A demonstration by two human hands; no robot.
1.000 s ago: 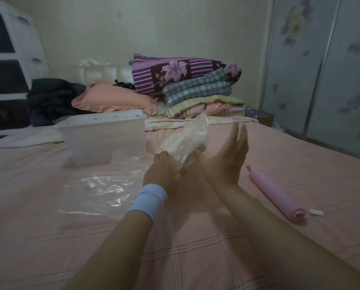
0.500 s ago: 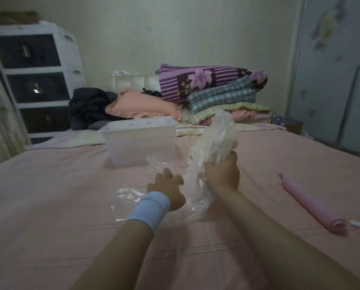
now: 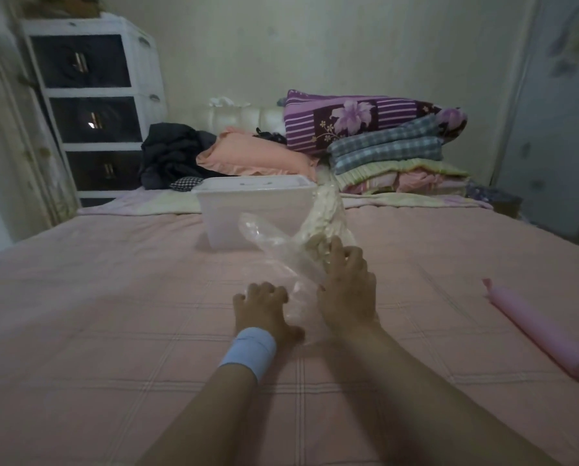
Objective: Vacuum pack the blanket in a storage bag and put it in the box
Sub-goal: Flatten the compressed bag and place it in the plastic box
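Observation:
A clear plastic storage bag [image 3: 274, 245] stands crumpled on the pink bed, with a cream blanket [image 3: 321, 218] bunched inside its upper part. My right hand [image 3: 347, 290] grips the bag around the blanket, fingers curled over it. My left hand [image 3: 264, 307], with a pale blue wristband, lies with curled fingers on the bag's loose lower end on the bedsheet. Just behind the bag sits the white translucent box [image 3: 247, 213] with its lid on.
A pink roll [image 3: 544, 331] lies on the bed at the right. Pillows and folded blankets [image 3: 382, 142] are stacked at the headboard, dark clothes [image 3: 170, 156] beside them. A white drawer unit [image 3: 93, 105] stands at the left, wardrobe doors [image 3: 557, 122] at the right.
The view has swung left and back. Both hands have come down toward the bed with the bag; my right hand now grips it lower and my left hand has settled on its bottom end.

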